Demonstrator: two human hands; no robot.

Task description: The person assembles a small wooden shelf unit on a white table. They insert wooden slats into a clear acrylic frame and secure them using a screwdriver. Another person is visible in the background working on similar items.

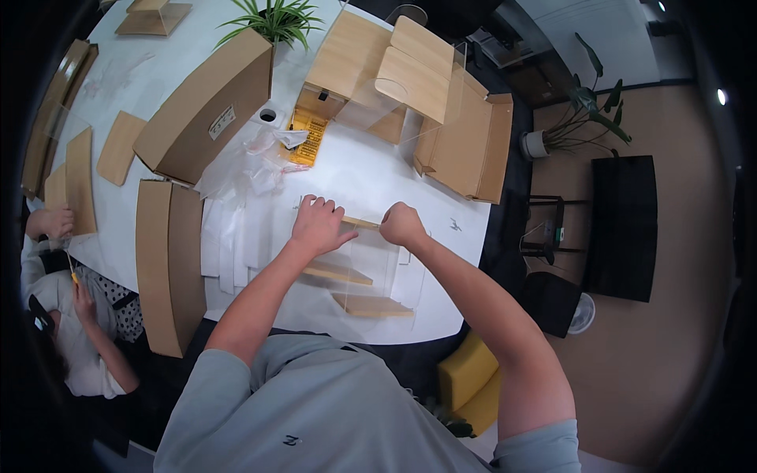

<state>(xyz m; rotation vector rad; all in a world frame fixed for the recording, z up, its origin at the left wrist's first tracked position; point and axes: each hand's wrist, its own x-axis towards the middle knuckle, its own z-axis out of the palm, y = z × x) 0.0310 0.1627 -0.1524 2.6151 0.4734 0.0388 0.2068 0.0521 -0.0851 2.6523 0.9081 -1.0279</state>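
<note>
A small shelf unit of pale wooden boards and clear panels lies on the white table [441,292] in front of me. Its far wooden board [360,223] runs between my two hands; the middle board [337,273] and near board [372,305] show closer to me. My left hand [317,225] is hooked over the unit's far left end, fingers over the edge and thumb out toward the right. At the far board's right end, my right hand [404,226] is closed in a fist. What that fist holds, if anything, is hidden.
Cardboard boxes [169,260] stand at left, beside crumpled plastic wrap [252,165]. A yellow tool tray [307,138], an assembled wooden unit [347,55], an open carton [473,142] and a plant [276,24] stand farther back. At far left a co-worker holds a yellow-handled screwdriver [76,277].
</note>
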